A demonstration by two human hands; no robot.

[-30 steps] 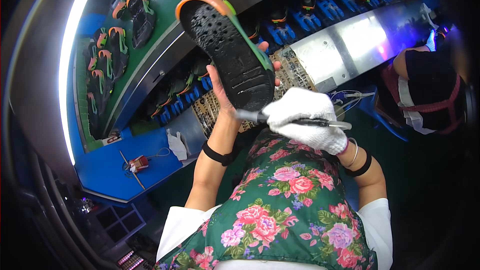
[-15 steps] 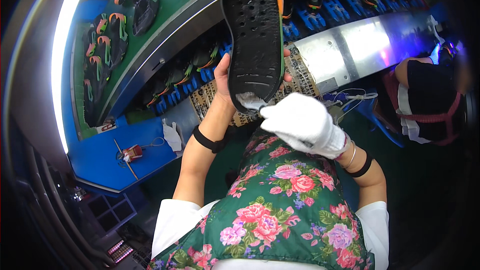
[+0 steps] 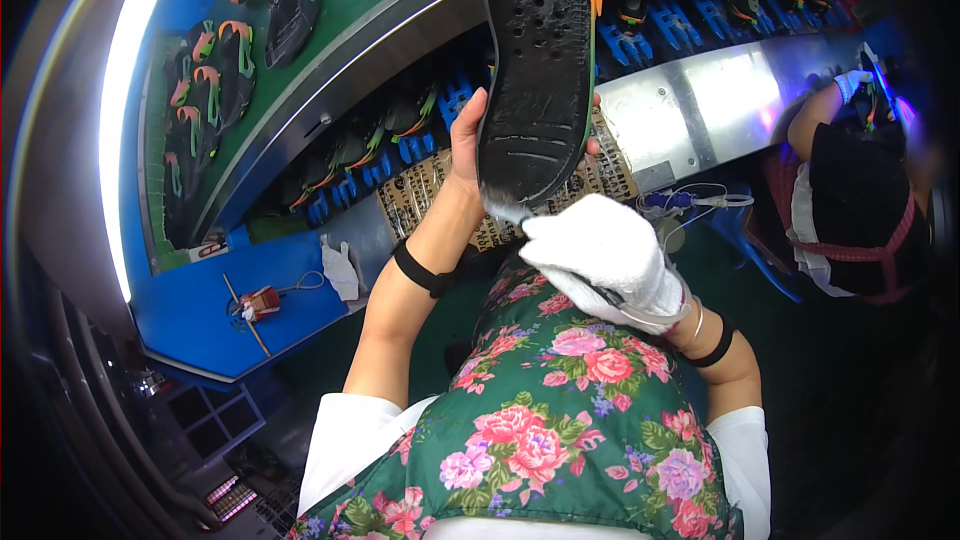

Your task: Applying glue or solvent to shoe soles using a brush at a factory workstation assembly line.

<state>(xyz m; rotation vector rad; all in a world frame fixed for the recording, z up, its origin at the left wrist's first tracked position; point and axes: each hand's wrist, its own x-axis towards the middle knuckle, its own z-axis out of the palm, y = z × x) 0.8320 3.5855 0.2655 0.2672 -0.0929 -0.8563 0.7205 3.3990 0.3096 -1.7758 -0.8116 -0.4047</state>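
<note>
Black shoe sole [image 3: 538, 70] upright in left hand [image 3: 468, 145], above gloved right hand [image 3: 600, 255]

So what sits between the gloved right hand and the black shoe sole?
In the head view, only a brush tip bridges them: it sticks out of the gloved right hand and touches the lower end of the shoe sole, which the left hand holds.

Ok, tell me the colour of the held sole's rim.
Orange, around the black shoe sole; head view.

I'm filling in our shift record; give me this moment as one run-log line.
left hand: holds black shoe sole upright | right hand: white glove, brush at sole's lower end | behind: green conveyor with soles
</note>
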